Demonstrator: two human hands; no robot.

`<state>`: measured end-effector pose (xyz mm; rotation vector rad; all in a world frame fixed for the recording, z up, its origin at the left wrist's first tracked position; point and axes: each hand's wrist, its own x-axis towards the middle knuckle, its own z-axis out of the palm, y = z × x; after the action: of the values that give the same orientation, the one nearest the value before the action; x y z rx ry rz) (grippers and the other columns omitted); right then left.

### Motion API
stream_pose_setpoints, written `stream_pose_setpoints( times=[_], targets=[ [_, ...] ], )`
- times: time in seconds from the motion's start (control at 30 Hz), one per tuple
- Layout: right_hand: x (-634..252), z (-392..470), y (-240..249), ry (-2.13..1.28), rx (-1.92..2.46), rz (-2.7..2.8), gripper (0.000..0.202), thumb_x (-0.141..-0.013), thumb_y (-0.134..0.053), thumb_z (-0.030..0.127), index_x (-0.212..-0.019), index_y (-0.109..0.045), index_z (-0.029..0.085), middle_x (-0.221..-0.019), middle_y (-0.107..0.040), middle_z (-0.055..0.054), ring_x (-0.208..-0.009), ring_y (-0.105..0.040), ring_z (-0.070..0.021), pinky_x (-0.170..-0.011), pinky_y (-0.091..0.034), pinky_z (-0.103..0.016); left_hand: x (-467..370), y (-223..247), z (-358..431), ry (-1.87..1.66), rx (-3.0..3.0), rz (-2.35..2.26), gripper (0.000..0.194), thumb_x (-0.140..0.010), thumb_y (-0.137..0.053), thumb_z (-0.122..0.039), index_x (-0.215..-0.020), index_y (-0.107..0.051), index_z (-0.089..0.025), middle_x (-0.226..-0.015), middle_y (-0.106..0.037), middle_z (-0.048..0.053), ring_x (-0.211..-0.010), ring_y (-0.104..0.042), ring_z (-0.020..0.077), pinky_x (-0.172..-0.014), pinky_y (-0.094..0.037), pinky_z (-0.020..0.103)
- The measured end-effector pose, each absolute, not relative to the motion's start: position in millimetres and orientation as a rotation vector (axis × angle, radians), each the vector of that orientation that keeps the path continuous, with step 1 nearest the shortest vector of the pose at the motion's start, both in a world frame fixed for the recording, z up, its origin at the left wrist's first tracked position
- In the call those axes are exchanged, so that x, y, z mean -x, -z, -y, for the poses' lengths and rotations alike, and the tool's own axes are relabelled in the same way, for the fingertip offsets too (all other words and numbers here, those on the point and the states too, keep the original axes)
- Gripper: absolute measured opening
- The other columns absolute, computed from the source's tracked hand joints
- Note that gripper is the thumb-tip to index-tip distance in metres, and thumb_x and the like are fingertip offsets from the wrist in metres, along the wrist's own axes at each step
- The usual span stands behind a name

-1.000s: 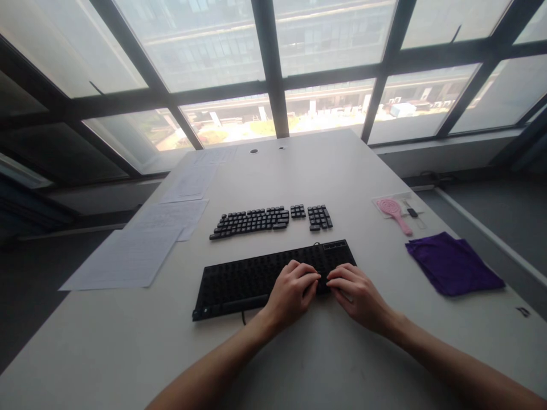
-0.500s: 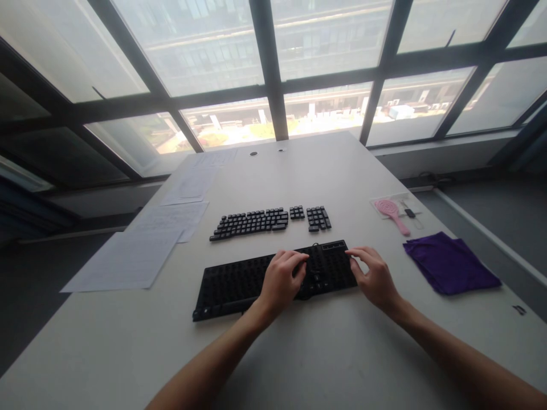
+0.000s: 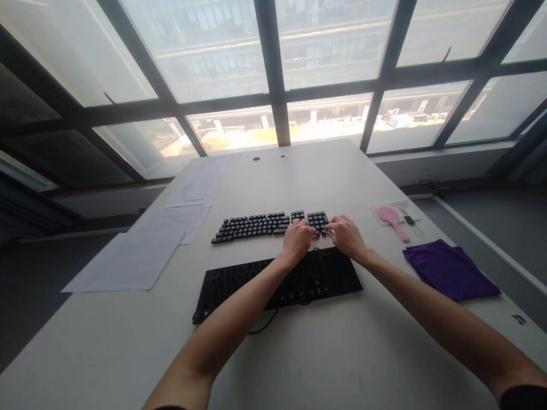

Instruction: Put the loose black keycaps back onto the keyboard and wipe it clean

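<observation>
Keycaps (image 3: pixel 252 226) sat just beyond the keyboard (image 3: pixel 342 276), and there they were in three groups: a wide block, a small cluster in the middle, a number block on my right! My left hand (image 3: pixel 299 239) was right in among them, fingers curled in at the near side of the small cluster and number block; whether they gripped a cap, I couldn't tell. Across from it came my right hand (image 3: pixel 346 234), thumb and fingertips drawn close at the number block's right edge, and again, too small to tell if anything was pinched there

So how did things stand? Much of the board looked stripped to its dark base, by my judgement, the loose groups well filled, with a few caps apparently on its near edge, so the stripping seemed mostly done and only those few left on. Below it a black cable (image 3: pixel 265 326) curled out

Containers, then: the caps rested straight on the table (image 3: pixel 325 182), in no tray or box. Off to the right lay a clear packet (image 3: pixel 400 204), a pink brush (image 3: pixel 388 214) overlapping it, inside or on top I couldn't say, purple cloth (image 3: pixel 448 269) nearer me, papers (image 3: pixel 128 265) far left
</observation>
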<state>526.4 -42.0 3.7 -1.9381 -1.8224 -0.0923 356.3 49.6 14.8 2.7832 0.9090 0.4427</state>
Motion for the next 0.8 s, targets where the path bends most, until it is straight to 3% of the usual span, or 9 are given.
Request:
stream_pose_setpoints(
  times=[0.2, 0.5, 0.67, 0.8],
  targets=[
    [-533, 37, 3, 0.084, 1.891, 1.946, 0.014, -0.086, -0.073, 0.014, -0.086, -0.082, 0.024, -0.096, -0.072, -0.009, -0.094, -0.056, -0.0273, -0.081, -0.046, -0.040, -355, -9, -49, -0.463, -2.803, -0.857, 0.012, -0.088, -0.073, -0.020, -0.095, -0.083, -0.022, -0.097, -0.072, 0.008, -0.095, -0.057, 0.0257, -0.083, -0.048, 0.037],
    [-527, 36, -8, -0.018, 1.834, 2.010, 0.016, -0.089, -0.068, 0.012, -0.079, -0.077, 0.021, -0.093, -0.077, -0.008, -0.098, -0.059, -0.0268, -0.088, -0.039, -0.042, -344, -19, -40, -0.489, -2.620, -0.874, 0.009, -0.081, -0.081, -0.017, -0.088, -0.082, -0.021, -0.087, -0.078, 0.007, -0.090, -0.061, 0.0258, -0.084, -0.048, 0.037],
    [-524, 81, -22, -0.096, 1.687, 1.715, 0.009, -0.090, -0.068, 0.016, -0.088, -0.075, 0.021, -0.095, -0.076, -0.006, -0.094, -0.063, -0.0247, -0.089, -0.045, -0.041, -324, -29, 3, -0.615, -2.416, -0.750, 0.006, -0.081, -0.083, -0.021, -0.085, -0.081, -0.024, -0.088, -0.079, 0.001, -0.084, -0.065, 0.0207, -0.089, -0.047, 0.036],
    [-520, 143, -12, -0.354, 1.529, 1.556, 0.005, -0.092, -0.067, 0.023, -0.091, -0.073, 0.023, -0.096, -0.073, -0.006, -0.093, -0.067, -0.0233, -0.084, -0.052, -0.037, -312, -25, 53, -0.635, -2.260, -0.676, 0.006, -0.079, -0.084, -0.021, -0.082, -0.081, -0.025, -0.090, -0.079, 0.000, -0.082, -0.064, 0.0189, -0.079, -0.048, 0.033]
  ],
)
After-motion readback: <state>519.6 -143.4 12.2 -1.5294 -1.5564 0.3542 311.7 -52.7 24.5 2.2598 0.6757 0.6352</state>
